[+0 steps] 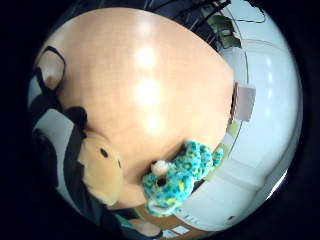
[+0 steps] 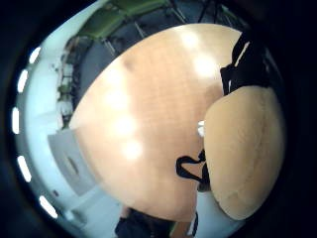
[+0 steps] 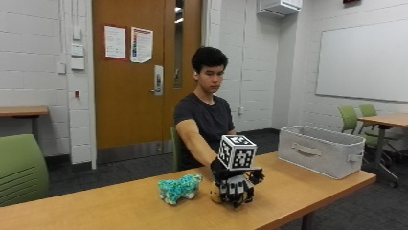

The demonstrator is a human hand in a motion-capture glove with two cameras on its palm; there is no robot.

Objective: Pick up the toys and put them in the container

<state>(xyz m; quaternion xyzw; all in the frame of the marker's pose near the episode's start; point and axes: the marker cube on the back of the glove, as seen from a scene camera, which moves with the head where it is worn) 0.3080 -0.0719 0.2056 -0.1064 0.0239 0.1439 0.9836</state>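
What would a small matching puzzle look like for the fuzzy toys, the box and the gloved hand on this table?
Things:
1. Teal, yellow-spotted plush toy
2. Tan rounded plush toy
3. Grey fabric container with handles
4. Black-gloved right hand

States:
A. Stands near the table's far end, away from the toys
B. Lies on the wooden table, untouched
C. Curled round a toy
D. Held under the glove, mostly hidden in the outside view

Pairs: 1-B, 2-D, 3-A, 4-C
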